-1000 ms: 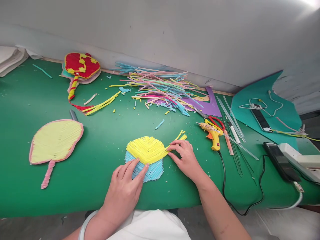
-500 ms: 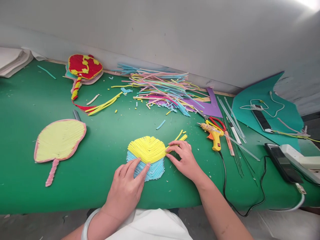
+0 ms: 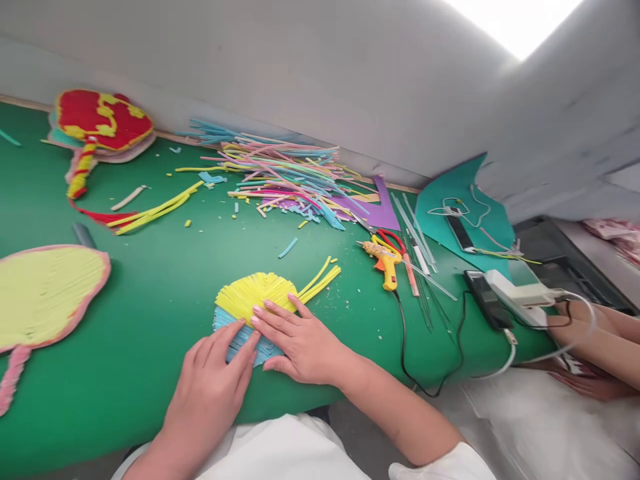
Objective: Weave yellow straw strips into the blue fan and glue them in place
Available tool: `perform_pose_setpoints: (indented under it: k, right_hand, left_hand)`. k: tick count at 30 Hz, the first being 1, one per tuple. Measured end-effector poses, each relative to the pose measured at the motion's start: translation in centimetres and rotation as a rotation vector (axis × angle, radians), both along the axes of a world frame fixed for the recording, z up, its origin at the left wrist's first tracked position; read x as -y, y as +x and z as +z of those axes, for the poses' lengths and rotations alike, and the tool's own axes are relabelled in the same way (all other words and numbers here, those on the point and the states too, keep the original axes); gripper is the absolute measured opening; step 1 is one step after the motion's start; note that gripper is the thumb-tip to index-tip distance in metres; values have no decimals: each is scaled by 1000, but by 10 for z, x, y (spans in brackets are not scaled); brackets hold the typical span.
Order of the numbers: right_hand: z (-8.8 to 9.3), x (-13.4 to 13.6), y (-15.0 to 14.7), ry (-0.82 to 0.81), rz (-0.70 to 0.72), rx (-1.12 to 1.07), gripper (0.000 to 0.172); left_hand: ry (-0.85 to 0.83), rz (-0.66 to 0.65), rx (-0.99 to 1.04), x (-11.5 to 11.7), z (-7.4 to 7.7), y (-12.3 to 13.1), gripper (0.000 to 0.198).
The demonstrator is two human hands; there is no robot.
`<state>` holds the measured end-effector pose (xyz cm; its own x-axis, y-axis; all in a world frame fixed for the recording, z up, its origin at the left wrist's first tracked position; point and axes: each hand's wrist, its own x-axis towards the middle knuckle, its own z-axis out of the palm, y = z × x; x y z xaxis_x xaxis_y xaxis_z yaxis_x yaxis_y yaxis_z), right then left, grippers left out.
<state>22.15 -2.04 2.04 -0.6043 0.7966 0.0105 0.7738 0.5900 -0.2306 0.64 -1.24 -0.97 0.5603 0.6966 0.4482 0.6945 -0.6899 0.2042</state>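
Note:
A small woven piece, yellow on top and light blue below, lies on the green table near its front edge. My left hand rests flat on its blue lower part, fingers stretched out. My right hand lies flat across the middle of the piece, fingers spread and pointing left. Loose yellow strips stick out from the piece to the right.
A heap of coloured strips lies at the back. A yellow glue gun, red scissors and clear sticks sit to the right, with a power strip. Finished fans lie left and far left. Another person's arms are at right.
My right hand has moved from the loose yellow strips onto the middle of the woven piece. The view has swung right, showing another person's arms.

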Motion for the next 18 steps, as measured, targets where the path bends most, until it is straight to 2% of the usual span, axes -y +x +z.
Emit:
perform_pose_setpoints:
  k: [3, 7, 12, 18]
  right_hand:
    - [0, -1, 1, 6, -1, 21, 69]
    - [-3, -1, 2, 20, -5, 1, 69]
    - [-5, -1, 2, 13, -5, -27, 69]
    - [-7, 0, 2, 19, -6, -28, 69]
  left_hand:
    - [9, 2, 42, -1, -4, -1, 30]
    - [-31, 20, 62, -2, -2, 0, 46]
    - [-10, -73, -69, -12, -1, 2, 64]
    - [-4, -91, -146, -19, -6, 0, 71]
